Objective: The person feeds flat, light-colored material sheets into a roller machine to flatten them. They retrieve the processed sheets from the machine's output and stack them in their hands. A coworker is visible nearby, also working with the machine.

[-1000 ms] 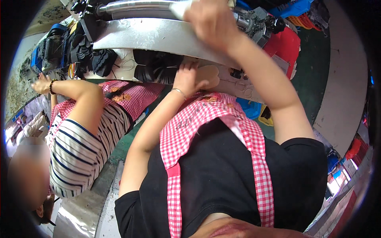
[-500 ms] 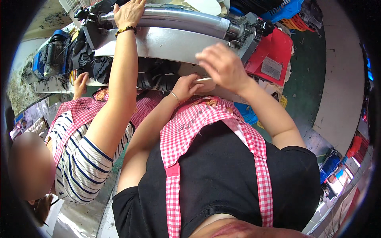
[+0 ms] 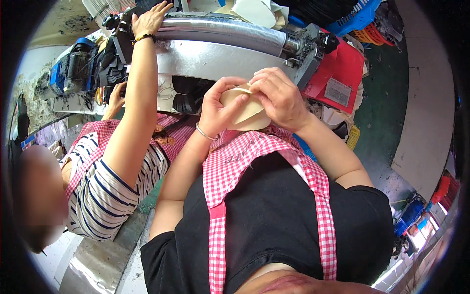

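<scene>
Both of my hands hold a few thin, cream-coloured flat pieces with rounded edges (image 3: pixel 247 111), raised in front of my apron. My left hand (image 3: pixel 220 107) grips them from the left, its thumb lying across the upper face. With fingers bent, my right hand (image 3: pixel 283 98) pinches their top right edge. The pieces overlap and fan slightly apart; my fingers hide part of their outline. Just beyond them is the pale metal front plate (image 3: pixel 210 60) of a machine with a long shiny roller (image 3: pixel 225 30).
At my left a co-worker in a striped shirt rests a hand (image 3: pixel 148 22) on the roller's left end. Black cut pieces (image 3: pixel 186 95) lie under the plate. To the right are a red panel (image 3: pixel 338 73), a blue crate (image 3: pixel 360 14) and an orange basket (image 3: pixel 369 36).
My right hand has come down to the cream pieces and now grips their edge. My left hand has lifted and tilted them, so their flat face shows. The co-worker's hand has shifted slightly left.
</scene>
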Demonstrator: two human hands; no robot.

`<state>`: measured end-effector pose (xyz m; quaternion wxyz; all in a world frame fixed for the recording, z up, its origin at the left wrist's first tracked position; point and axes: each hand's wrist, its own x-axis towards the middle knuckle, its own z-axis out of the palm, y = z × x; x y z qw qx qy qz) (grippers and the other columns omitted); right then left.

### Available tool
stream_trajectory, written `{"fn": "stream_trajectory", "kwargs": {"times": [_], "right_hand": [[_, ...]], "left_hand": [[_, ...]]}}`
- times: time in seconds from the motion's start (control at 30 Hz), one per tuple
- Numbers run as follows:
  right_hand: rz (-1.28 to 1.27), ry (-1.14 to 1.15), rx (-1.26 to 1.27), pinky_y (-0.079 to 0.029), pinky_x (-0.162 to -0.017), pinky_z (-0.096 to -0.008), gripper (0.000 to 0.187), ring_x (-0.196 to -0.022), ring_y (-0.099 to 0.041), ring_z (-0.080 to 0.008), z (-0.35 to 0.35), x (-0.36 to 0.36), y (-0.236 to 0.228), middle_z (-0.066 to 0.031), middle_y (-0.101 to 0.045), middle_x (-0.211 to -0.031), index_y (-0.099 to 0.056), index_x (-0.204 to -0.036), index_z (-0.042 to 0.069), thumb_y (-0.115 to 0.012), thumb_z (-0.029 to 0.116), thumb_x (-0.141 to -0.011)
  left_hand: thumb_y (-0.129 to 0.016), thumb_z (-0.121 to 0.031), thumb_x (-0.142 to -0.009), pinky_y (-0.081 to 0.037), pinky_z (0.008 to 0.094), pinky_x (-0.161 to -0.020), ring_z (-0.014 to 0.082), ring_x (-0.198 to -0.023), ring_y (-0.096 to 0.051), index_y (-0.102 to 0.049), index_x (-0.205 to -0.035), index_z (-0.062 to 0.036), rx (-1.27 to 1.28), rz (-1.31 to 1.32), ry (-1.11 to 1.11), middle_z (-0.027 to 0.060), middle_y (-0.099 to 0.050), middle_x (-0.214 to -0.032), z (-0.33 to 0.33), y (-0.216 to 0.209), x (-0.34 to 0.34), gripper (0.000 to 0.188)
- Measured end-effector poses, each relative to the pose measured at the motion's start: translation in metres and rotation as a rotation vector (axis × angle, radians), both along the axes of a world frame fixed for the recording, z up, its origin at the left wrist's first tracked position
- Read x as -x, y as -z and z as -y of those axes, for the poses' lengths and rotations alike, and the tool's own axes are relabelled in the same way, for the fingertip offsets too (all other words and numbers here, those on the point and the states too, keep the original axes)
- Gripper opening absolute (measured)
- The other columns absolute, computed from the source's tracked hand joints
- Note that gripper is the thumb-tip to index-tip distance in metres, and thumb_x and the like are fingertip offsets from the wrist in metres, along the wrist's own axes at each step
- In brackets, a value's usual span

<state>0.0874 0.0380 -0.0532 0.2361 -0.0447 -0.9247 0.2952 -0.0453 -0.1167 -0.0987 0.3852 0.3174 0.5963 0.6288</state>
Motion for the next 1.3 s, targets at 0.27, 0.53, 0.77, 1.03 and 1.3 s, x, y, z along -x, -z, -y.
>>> {"fn": "stream_trajectory", "kwargs": {"times": [0.27,0.53,0.77,1.03,1.3], "right_hand": [[0.052,-0.084,0.035,-0.051,-0.090,-0.0433,0.028,-0.105,-0.061,-0.0335,-0.032,0.034,-0.003,-0.0123,-0.066,-0.105,-0.065,-0.112,0.005,-0.064,-0.001,-0.084],[0.740,0.067,-0.237,-0.050,-0.094,-0.0464,0.021,-0.111,-0.063,-0.0333,-0.144,0.182,0.048,-0.0117,-0.073,-0.110,-0.078,-0.099,0.015,-0.061,0.019,-0.087],[0.029,0.113,-0.452,-0.045,-0.079,-0.0428,0.008,-0.090,-0.059,-0.0279,-0.091,0.117,0.006,-0.0082,-0.065,-0.086,-0.070,-0.083,0.010,-0.065,0.016,-0.080],[-0.109,0.174,-0.565,-0.045,-0.081,-0.0403,0.006,-0.094,-0.059,-0.0230,-0.070,0.120,0.010,-0.0018,-0.066,-0.087,-0.067,-0.077,0.014,-0.062,0.015,-0.080],[0.664,0.160,-0.277,-0.051,-0.088,-0.0522,0.022,-0.101,-0.067,-0.0393,-0.151,0.203,0.055,-0.0158,-0.073,-0.104,-0.078,-0.090,0.009,-0.059,0.016,-0.082]], "left_hand": [[-0.070,-0.023,-0.097,-0.054,0.0233,-0.066,0.0086,-0.076,-0.068,-0.072,-0.108,0.0035,0.234,0.449,0.087,0.0043,-0.073,-0.090,0.003,0.004,0.018,0.029],[-0.078,-0.028,-0.090,-0.053,0.0244,-0.067,0.0105,-0.078,-0.067,-0.069,-0.110,0.0062,0.351,0.199,0.021,0.0080,-0.072,-0.093,-0.072,0.028,0.099,0.041],[-0.073,-0.015,-0.091,-0.053,0.0251,-0.079,0.0102,-0.090,-0.066,-0.064,-0.118,-0.0010,0.286,0.299,0.149,0.0046,-0.070,-0.102,0.022,0.001,0.077,0.032],[-0.076,-0.031,-0.090,-0.051,0.0272,-0.066,0.0104,-0.072,-0.062,-0.068,-0.106,-0.0022,0.505,-0.148,0.092,0.0028,-0.069,-0.084,-0.024,0.053,0.117,0.034],[-0.077,-0.030,-0.090,-0.053,0.0258,-0.077,0.0113,-0.083,-0.067,-0.070,-0.111,0.0045,0.314,0.110,0.205,0.0049,-0.072,-0.094,-0.045,-0.001,0.105,0.041]]}}
